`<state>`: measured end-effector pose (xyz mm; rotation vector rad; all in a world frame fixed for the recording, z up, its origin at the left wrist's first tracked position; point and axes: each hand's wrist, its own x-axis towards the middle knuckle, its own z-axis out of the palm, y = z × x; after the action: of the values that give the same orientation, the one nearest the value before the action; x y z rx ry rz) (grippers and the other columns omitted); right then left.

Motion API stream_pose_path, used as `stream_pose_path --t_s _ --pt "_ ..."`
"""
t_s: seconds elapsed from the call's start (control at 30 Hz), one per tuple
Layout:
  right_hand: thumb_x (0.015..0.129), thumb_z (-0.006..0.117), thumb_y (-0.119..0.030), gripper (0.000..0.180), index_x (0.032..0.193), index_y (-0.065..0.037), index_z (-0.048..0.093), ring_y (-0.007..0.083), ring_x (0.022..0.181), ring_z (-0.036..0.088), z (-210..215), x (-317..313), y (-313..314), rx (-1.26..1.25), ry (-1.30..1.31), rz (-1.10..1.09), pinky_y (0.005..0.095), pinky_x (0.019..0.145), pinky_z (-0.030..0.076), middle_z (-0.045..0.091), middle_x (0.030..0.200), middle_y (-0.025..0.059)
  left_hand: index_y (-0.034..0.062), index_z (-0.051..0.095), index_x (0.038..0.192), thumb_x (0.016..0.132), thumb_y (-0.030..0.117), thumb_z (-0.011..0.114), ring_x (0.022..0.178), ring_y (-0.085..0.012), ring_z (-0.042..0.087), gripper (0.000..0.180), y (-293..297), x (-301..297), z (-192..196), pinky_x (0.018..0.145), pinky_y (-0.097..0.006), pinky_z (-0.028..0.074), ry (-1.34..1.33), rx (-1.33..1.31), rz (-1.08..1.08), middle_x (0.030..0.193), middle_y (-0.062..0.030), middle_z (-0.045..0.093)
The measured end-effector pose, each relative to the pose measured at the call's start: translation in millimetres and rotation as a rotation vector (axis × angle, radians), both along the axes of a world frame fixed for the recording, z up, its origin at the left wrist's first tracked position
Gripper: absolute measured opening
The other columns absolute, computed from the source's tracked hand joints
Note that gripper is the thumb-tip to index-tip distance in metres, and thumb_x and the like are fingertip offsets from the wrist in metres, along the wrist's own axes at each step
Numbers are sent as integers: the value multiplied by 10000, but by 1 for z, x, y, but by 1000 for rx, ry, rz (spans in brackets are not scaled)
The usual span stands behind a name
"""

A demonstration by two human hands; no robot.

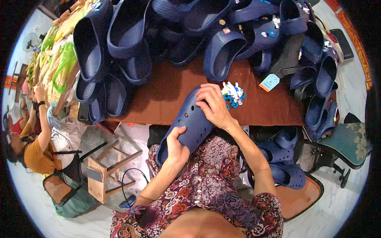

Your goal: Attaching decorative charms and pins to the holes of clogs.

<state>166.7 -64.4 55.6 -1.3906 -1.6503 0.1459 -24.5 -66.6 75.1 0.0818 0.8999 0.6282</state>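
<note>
A navy foam clog with round holes is tilted in front of me, just off the near edge of the brown-covered table. My left hand grips its lower part, thumb on top. Over the clog's upper, farther end, my right hand curls its fingers; whether a small piece is pinched in them is hidden. Just right of that hand lies a small pile of white and blue shoe charms. Farther back, several navy clogs stand stacked, some with charms fitted.
A pale blue tag hangs by a dark item at the right. More clogs rest on a brown-seated chair beside me. At left are a wooden stool and a seated person in an orange top at another table.
</note>
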Motion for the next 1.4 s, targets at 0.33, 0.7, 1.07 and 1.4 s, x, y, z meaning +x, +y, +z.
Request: stream_pose_path --t_s 0.33,0.7,1.07,1.4 --pt "867 662 -3 109 964 -15 614 277 907 620 -16 13 -28 55 203 -428 359 817 491 638 965 129 5 555 1221 827 178 560 1080 -340 619 431 3 -2 -1 1005 -495 459 -24 -48 13 1212 -163 637" --pt "946 579 -54 142 1070 -21 641 288 1022 608 -28 66 -69 -171 36 -718 371 897 468 651 1046 126 19 542 1242 823 195 577 1109 -341 602 456 0 -8 -5 1007 -514 448 -6 -19 -11 1223 -165 625" --pt "835 721 -111 288 1094 -29 623 324 1033 589 -13 -28 -108 -100 193 -412 406 898 477 603 1086 154 12 624 1150 886 284 587 1101 -341 617 381 18 -29 -11 1019 -515 448 -148 -92 100 1205 -153 659" --pt "881 708 -335 745 1398 48 333 370 1259 462 -13 -73 -137 -274 550 -236 434 1068 371 455 1293 242 43 604 1237 916 345 540 1199 -360 569 446 13 -22 -4 1076 -547 391 -363 -29 -18 1299 -164 614"
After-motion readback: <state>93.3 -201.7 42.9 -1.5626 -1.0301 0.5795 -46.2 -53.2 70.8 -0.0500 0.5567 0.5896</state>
